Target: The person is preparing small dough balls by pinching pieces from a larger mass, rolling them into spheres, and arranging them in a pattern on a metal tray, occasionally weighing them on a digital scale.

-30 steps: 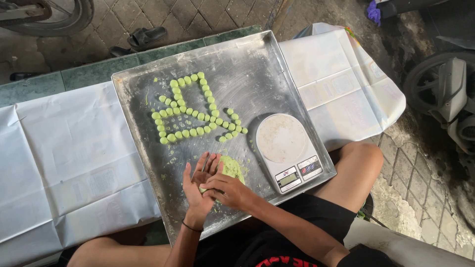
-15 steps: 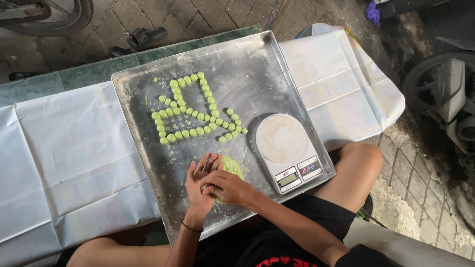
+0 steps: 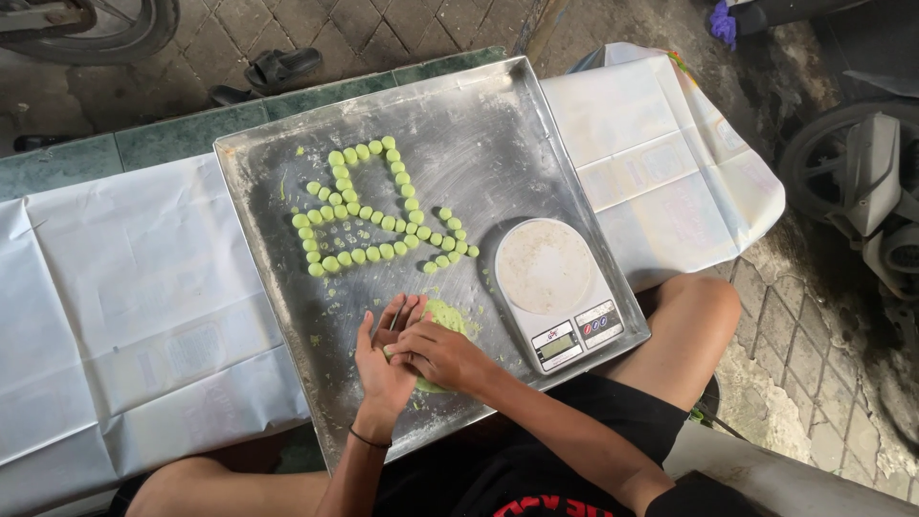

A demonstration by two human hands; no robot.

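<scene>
A large metal tray (image 3: pixel 498 124) lies on a table covered in white paper. Several small green dough balls (image 3: pixel 383 215) sit in rows on its far half. Near the tray's front edge lies a lump of green dough (image 3: pixel 448 316). My left hand (image 3: pixel 383 359) is held palm up beside the lump, and my right hand (image 3: pixel 436 352) presses across that palm with its fingers bent, so a small piece of dough appears to lie between them, mostly hidden.
A white kitchen scale (image 3: pixel 557 287) with a round plate stands on the tray's right front part. White paper (image 3: pixel 124 306) covers the table on both sides. A sandal (image 3: pixel 278 69) and a wheel (image 3: pixel 91 24) lie beyond the table; a motorbike (image 3: pixel 871 182) stands at the right.
My right hand has slid along my left palm, covering more of the dough lump than a second ago. The dough balls and the scale have not moved.
</scene>
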